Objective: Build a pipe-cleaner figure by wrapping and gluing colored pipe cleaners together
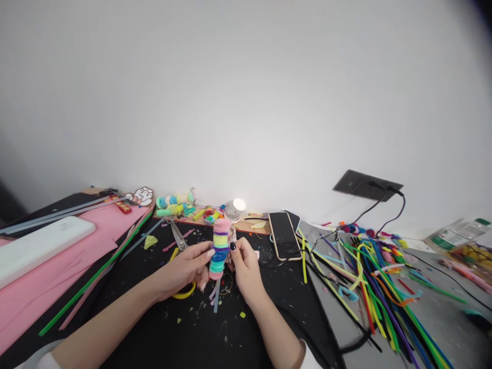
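Both my hands hold one upright stack of fuzzy pipe-cleaner coils [220,248], banded pink, yellow, green, blue and purple. My left hand [185,268] grips it from the left with fingers curled round the lower bands. My right hand [244,267] pinches it from the right, near the middle. Loose pipe-cleaner stems [216,297] hang from the bottom of the stack over the black table [161,328]. A yellow ring [184,293] lies under my left hand.
Scissors [178,236] lie behind my left hand. A phone [284,236] rests to the right. A heap of coloured pipe cleaners [380,287] covers a grey sheet at right. Pink paper [57,266] and a white case [38,246] sit at left. Finished coil stacks [175,205] line the wall.
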Demonstrator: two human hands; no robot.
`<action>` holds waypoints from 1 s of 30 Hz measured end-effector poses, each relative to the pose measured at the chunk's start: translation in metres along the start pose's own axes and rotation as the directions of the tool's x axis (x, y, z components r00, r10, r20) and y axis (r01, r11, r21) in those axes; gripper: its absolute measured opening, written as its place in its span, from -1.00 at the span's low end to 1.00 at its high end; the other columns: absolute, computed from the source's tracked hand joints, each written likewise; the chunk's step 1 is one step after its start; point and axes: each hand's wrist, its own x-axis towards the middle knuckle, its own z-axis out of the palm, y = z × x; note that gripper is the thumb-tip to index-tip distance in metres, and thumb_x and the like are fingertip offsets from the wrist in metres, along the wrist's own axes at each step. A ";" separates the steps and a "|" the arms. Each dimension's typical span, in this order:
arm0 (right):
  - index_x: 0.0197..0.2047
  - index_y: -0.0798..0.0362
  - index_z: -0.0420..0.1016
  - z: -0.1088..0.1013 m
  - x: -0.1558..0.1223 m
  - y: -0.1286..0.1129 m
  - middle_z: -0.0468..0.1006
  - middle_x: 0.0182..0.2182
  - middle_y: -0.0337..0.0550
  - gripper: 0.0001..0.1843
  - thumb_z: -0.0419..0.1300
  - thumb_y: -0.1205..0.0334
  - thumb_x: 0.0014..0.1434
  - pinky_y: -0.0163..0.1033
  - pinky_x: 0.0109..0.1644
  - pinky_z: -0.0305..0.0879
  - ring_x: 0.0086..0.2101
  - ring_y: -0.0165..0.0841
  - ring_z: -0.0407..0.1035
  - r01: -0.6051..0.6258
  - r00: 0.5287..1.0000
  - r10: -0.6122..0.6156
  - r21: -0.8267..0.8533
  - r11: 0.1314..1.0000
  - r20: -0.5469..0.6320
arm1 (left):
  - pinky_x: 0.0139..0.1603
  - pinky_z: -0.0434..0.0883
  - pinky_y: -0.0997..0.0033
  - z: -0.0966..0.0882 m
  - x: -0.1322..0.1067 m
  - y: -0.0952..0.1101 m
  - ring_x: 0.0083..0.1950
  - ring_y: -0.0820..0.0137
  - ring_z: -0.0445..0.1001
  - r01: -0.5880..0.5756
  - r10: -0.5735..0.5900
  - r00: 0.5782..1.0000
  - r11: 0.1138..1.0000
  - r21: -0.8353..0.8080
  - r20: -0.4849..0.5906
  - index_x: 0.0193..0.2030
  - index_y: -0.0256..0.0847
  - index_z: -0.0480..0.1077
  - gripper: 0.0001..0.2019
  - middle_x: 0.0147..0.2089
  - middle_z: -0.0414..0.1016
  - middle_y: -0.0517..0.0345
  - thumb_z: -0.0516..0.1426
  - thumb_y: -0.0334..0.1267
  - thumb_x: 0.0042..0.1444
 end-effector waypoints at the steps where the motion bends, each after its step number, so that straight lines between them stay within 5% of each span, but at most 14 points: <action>1: -0.45 -0.01 0.11 0.000 0.000 -0.001 0.19 -0.59 -0.38 -0.71 -0.02 0.09 0.28 -0.34 -0.49 0.05 -0.58 -0.46 0.07 0.004 1.000 -0.004 -0.011 1.000 -0.006 | -0.58 0.25 0.60 -0.001 0.000 -0.001 -0.63 0.58 0.33 0.011 -0.011 1.000 1.000 -0.009 -0.004 0.05 -0.19 0.31 -0.60 -0.47 0.49 0.23 0.14 -0.04 0.14; 13: -0.46 -0.01 0.10 0.001 0.001 0.000 0.20 -0.60 -0.37 -0.70 -0.03 0.09 0.28 -0.34 -0.49 0.07 -0.58 -0.45 0.10 0.000 0.999 -0.005 -0.090 0.996 -0.047 | -0.44 0.44 0.58 -0.002 0.002 0.002 -0.48 0.47 0.54 0.037 -0.043 0.990 0.998 -0.052 -0.133 -0.06 -0.25 0.33 -0.64 -0.47 0.55 0.15 0.22 -0.10 0.08; 20: -0.46 -0.01 0.12 0.001 0.000 0.001 0.22 -0.60 -0.36 -0.70 -0.04 0.09 0.29 -0.34 -0.49 0.07 -0.58 -0.44 0.10 -0.002 0.999 -0.005 -0.127 0.992 -0.053 | -0.53 0.41 0.57 -0.005 0.004 0.004 -0.55 0.42 0.54 0.019 -0.027 0.996 0.995 -0.099 -0.080 -0.26 -0.24 0.34 -0.79 -0.48 0.56 0.10 0.21 -0.17 0.05; 30: -0.46 -0.01 0.11 0.004 -0.002 0.003 0.20 -0.61 -0.36 -0.74 -0.04 0.16 0.27 -0.33 -0.46 0.05 -0.55 -0.42 0.12 0.020 0.999 -0.026 -0.189 0.982 -0.028 | -0.65 0.31 0.56 -0.005 0.006 0.000 -0.69 0.51 0.40 -0.046 0.067 0.992 0.982 0.182 -0.111 -0.25 -0.24 0.33 -0.72 -0.50 0.49 0.21 0.23 -0.10 0.00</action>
